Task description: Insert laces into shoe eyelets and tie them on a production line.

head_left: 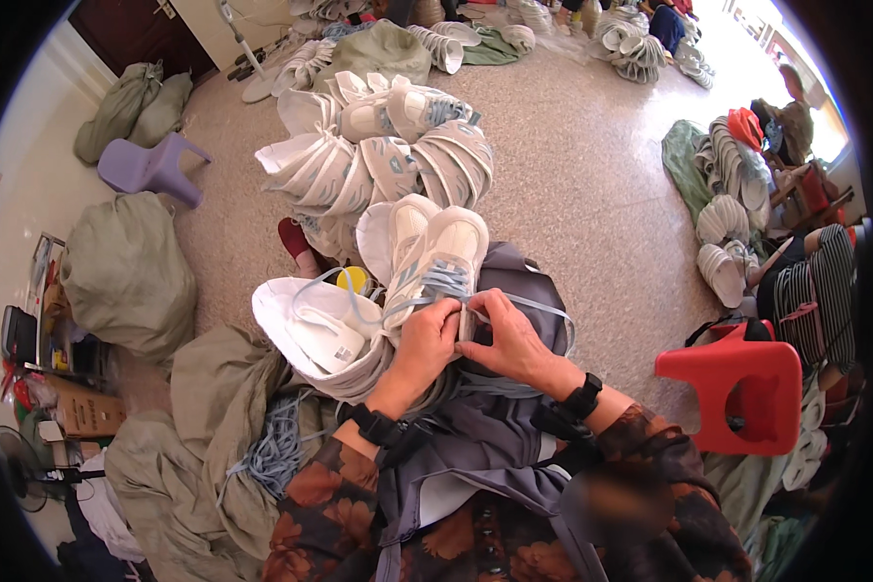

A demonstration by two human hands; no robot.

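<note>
The person's left hand and right hand meet with fingers pinched narrow at the opening of a cream-and-white sneaker with pale blue laces; the fingers hide exactly what they grip. The sneaker is held above the lap's grey apron, toe pointing away from the person, long axis nearly straight ahead. Bulging olive fabric sacks stand leftward, their contents hidden.
</note>
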